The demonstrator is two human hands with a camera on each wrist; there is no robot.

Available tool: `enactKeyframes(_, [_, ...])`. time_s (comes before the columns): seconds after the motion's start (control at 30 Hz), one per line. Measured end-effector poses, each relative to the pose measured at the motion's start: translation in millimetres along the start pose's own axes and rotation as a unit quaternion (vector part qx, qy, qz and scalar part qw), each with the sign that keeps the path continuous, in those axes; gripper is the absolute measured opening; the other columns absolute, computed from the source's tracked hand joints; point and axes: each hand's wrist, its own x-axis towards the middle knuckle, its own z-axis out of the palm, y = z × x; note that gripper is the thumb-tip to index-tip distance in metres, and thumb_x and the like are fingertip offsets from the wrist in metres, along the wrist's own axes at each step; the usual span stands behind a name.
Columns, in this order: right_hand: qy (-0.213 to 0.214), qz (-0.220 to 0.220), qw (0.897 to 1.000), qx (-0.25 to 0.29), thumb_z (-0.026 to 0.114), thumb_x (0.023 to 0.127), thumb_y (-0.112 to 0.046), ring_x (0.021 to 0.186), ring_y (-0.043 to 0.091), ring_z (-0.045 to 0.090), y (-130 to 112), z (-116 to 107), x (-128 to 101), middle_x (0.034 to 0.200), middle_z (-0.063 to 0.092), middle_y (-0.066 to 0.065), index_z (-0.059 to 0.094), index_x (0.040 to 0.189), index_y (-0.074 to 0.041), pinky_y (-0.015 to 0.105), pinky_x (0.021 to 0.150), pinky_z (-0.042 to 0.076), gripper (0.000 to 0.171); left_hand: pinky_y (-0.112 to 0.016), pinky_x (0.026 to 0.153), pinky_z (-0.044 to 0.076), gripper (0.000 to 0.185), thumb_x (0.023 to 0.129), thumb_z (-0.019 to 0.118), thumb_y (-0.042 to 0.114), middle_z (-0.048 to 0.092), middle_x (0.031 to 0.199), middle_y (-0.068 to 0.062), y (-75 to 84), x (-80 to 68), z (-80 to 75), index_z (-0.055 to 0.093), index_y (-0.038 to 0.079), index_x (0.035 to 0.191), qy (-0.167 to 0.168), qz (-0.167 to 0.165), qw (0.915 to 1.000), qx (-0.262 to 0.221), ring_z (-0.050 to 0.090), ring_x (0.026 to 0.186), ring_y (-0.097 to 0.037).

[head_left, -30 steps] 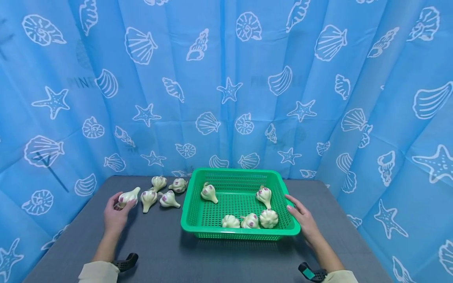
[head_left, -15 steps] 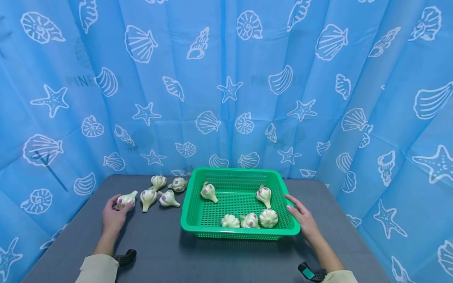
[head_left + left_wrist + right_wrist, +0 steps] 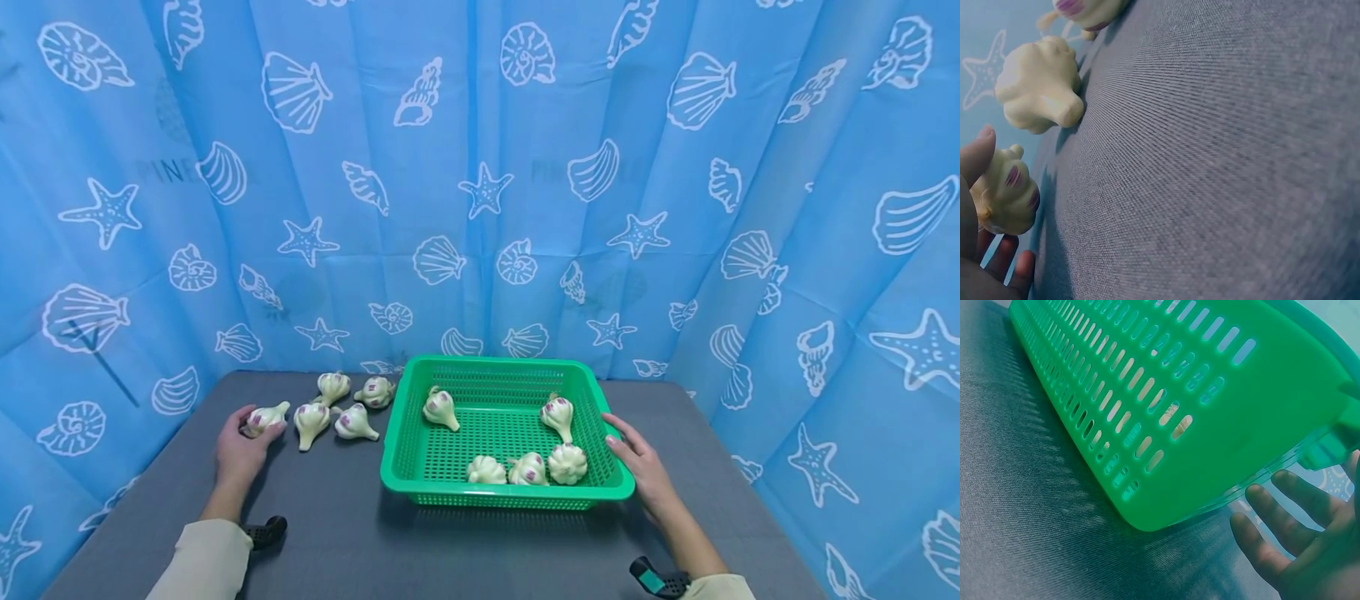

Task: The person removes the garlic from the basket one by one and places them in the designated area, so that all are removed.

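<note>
My left hand (image 3: 242,450) holds a white garlic bulb (image 3: 264,418) with purple patches at the left of the table, low over the cloth. In the left wrist view, the thumb lies over this garlic bulb (image 3: 1010,194) and the fingers curve below it. Beside it, several more garlic bulbs (image 3: 311,421) lie in a loose group. My right hand (image 3: 647,475) grips the right rim of a green plastic basket (image 3: 510,492), thumb at the rim's top. From the right wrist, three fingers (image 3: 1272,512) stretch out beside the basket wall. Several garlic bulbs (image 3: 567,463) lie inside the basket.
A dark grey cloth covers the table (image 3: 337,533). Behind it and along both sides hangs a blue curtain (image 3: 480,225) with white shell and starfish prints. The basket's back rim is close to the curtain.
My left hand has shifted slightly left with the garlic bulb and lowered it, away from the group. The right hand and the basket stay in place.
</note>
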Motion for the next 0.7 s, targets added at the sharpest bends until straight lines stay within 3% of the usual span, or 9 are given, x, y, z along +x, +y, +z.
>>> enactKeyframes(0.7, [0.002,-0.001,1.000,-0.001,0.048,0.104,-0.032,0.110,0.013,0.058,-0.6,0.7,-0.3,0.151,0.032,0.022,0.032,0.152,-0.011,0.027,0.082,0.053,0.055,-0.063,0.104,0.027,0.075,0.092,0.069,0.027,0.032,0.146,-0.031,4.8,-0.1,1.5,0.030,0.001,0.150,-0.025,0.015,0.9967,0.075,0.031,0.131,-0.049])
